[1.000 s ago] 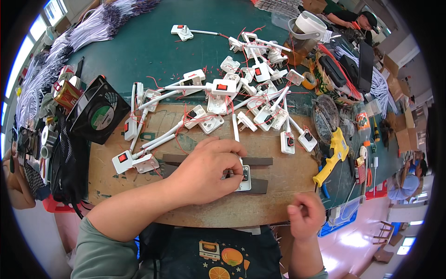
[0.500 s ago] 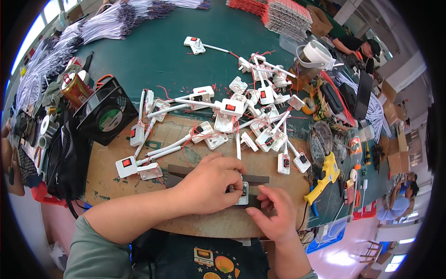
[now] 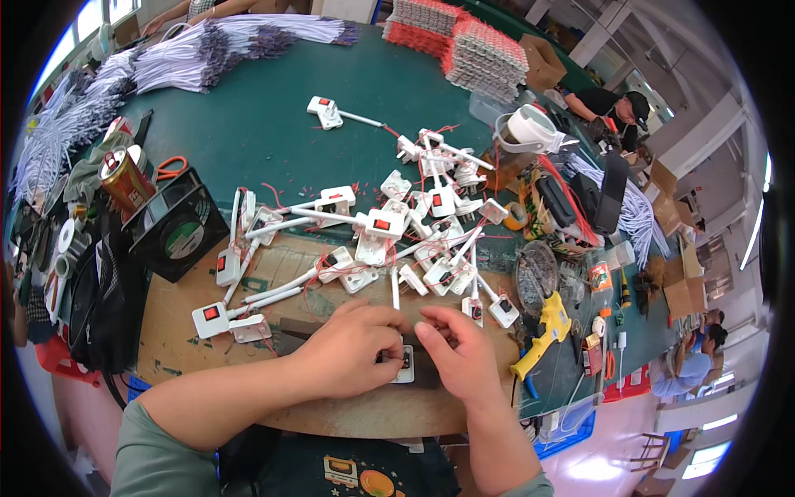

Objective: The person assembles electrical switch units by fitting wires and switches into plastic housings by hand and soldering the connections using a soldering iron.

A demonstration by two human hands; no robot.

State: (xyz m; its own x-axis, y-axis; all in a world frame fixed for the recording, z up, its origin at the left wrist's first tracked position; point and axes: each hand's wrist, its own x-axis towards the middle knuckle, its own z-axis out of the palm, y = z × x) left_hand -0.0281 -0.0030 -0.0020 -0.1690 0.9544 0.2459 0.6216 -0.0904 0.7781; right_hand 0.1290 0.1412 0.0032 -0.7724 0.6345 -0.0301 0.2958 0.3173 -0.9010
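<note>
My left hand (image 3: 356,348) is closed on a small white plug housing (image 3: 405,369) near the front of the wooden board. Dark parts show inside the housing; its left side is hidden behind my fingers. A white tube (image 3: 396,291) runs away from the far side of this spot. Just to the right, my right hand (image 3: 464,356) is curled, thumb and forefinger close together beside the housing. Anything between those fingertips is too small to make out. A dark flat bar (image 3: 298,327) lies partly under my left hand.
Beyond my hands lies a pile of white switch plugs (image 3: 385,224) with tubes and red wires. A black fan (image 3: 178,232) stands left; a yellow glue gun (image 3: 546,331) lies right. White cable bundles (image 3: 178,62) and a stack of red-and-white parts (image 3: 489,62) occupy the far edge.
My right hand has moved up and closer to my left hand, its thumb and forefinger drawing together. The view has shifted, so the table appears farther left. My left hand keeps hold of the housing.
</note>
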